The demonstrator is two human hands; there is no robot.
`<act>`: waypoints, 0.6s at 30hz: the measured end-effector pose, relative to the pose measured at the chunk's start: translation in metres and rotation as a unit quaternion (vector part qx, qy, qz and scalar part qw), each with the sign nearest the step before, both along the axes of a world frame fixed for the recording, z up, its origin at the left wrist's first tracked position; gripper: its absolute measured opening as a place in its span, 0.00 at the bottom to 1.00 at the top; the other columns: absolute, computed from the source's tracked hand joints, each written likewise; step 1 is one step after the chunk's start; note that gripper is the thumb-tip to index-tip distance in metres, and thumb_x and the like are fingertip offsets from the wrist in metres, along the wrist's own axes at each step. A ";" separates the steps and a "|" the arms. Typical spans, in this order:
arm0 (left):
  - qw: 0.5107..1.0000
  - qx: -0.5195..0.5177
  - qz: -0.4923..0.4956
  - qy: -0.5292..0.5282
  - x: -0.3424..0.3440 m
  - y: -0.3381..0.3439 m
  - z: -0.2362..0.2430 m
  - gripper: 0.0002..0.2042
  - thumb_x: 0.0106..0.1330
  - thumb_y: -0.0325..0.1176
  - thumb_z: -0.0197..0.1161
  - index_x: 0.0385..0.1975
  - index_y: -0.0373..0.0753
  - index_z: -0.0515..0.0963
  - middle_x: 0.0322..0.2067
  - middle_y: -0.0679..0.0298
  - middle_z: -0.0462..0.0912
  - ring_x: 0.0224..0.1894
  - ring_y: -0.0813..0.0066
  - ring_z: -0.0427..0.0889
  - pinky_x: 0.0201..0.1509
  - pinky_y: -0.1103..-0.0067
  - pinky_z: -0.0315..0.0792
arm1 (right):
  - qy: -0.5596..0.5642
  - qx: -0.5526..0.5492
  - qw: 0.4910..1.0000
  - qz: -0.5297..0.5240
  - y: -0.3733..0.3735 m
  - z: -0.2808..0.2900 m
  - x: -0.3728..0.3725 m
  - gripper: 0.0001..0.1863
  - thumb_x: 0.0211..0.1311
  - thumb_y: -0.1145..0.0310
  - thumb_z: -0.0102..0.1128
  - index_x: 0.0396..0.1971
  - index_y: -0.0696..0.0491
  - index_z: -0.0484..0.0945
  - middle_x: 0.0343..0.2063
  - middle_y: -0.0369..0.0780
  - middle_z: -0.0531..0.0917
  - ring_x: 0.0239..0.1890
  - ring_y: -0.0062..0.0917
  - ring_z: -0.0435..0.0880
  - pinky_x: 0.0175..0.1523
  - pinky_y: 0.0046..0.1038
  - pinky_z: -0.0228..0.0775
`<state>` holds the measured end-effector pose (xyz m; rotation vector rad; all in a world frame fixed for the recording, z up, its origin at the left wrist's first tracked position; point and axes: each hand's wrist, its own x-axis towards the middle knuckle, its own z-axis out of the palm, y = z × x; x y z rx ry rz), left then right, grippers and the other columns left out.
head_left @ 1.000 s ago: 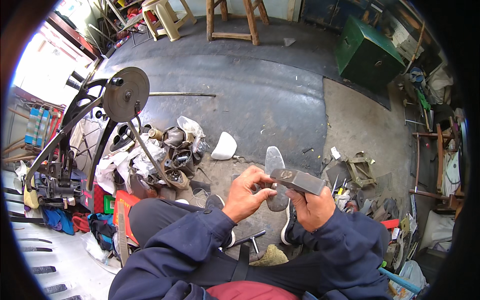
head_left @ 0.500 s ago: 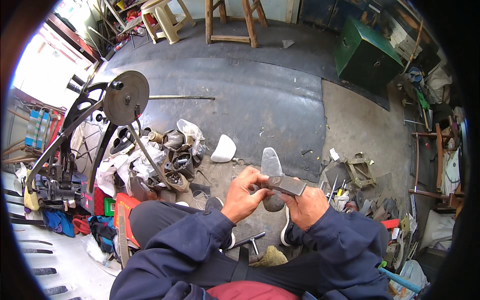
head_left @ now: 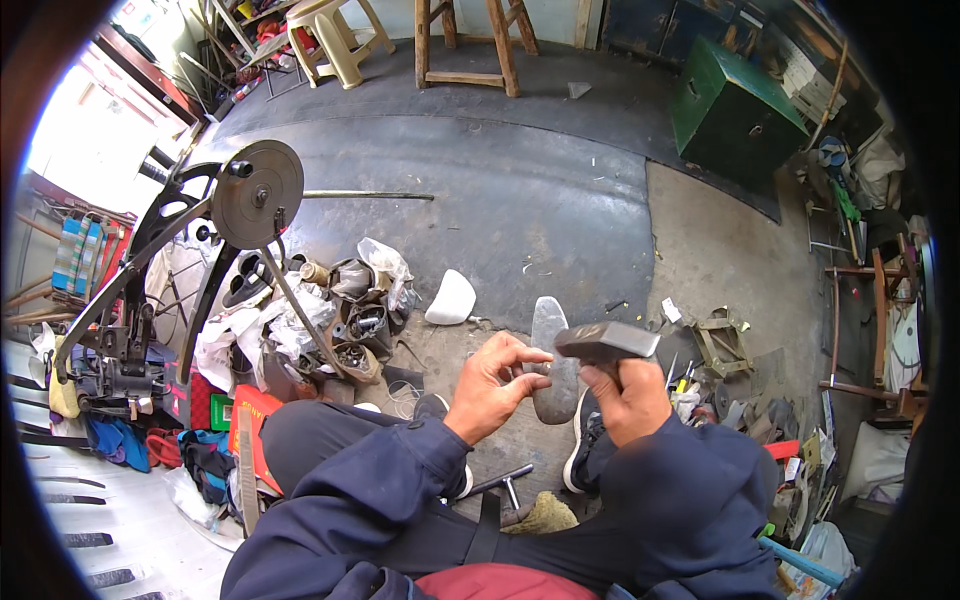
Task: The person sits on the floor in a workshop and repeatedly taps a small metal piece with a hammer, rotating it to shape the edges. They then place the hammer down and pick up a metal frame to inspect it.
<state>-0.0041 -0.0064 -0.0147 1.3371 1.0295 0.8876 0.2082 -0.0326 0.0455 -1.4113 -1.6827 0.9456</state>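
Wrapped round a hammer (head_left: 606,342), my right hand (head_left: 634,402) holds its dark metal head above and to the right of a grey, sole-shaped metal anvil (head_left: 549,322). The anvil stands upright between my feet, its long face turned up. Beside its left edge, my left hand (head_left: 488,388) has thumb and forefinger bent into a pinch over the anvil's middle. Something tiny seems to sit between those fingertips, too small to make out.
A hand-cranked machine with a round wheel (head_left: 258,195) stands at left. Near it lie plastic bags and containers of small parts (head_left: 358,325). A white curved piece (head_left: 451,298) rests beyond the anvil. Tools and scraps (head_left: 750,420) crowd the right; a T-shaped metal bar (head_left: 505,482) lies below.
My right hand has raised the hammer and drawn it right, away from my left fingers, uncovering more of the anvil. My left hand stays nearly in place, still pinched.
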 end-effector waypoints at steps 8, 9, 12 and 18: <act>0.942 -0.199 -0.050 -0.264 -0.012 0.001 0.004 0.13 0.69 0.35 0.69 0.50 0.40 0.83 0.31 0.70 0.80 0.29 0.85 0.74 0.33 0.85 0.67 | 0.347 -0.268 0.892 -0.106 0.004 0.000 -0.002 0.10 0.69 0.72 0.61 0.47 0.59 0.76 0.31 0.43 0.85 0.11 0.13 0.68 0.17 0.18 0.61; 0.935 -0.211 -0.046 -0.280 -0.013 0.000 0.003 0.14 0.69 0.37 0.69 0.51 0.40 0.83 0.31 0.69 0.80 0.29 0.84 0.74 0.33 0.84 0.67 | 0.360 -0.271 0.887 -0.099 0.004 0.000 -0.003 0.11 0.69 0.72 0.61 0.47 0.59 0.76 0.31 0.43 0.85 0.12 0.13 0.68 0.17 0.18 0.61; 0.913 -0.230 -0.053 -0.333 -0.014 -0.002 -0.001 0.19 0.68 0.43 0.69 0.55 0.40 0.81 0.31 0.68 0.80 0.28 0.80 0.75 0.32 0.82 0.67 | 0.386 -0.299 0.869 -0.079 0.005 0.003 -0.009 0.12 0.69 0.71 0.62 0.47 0.60 0.76 0.33 0.43 0.86 0.12 0.13 0.68 0.17 0.19 0.62; 0.897 -0.258 -0.046 -0.355 -0.012 -0.007 -0.001 0.21 0.68 0.44 0.69 0.57 0.43 0.80 0.32 0.68 0.81 0.28 0.80 0.73 0.31 0.81 0.65 | 0.414 -0.345 0.841 -0.049 0.006 0.008 -0.019 0.12 0.70 0.67 0.62 0.47 0.60 0.79 0.32 0.40 0.88 0.12 0.12 0.69 0.17 0.19 0.62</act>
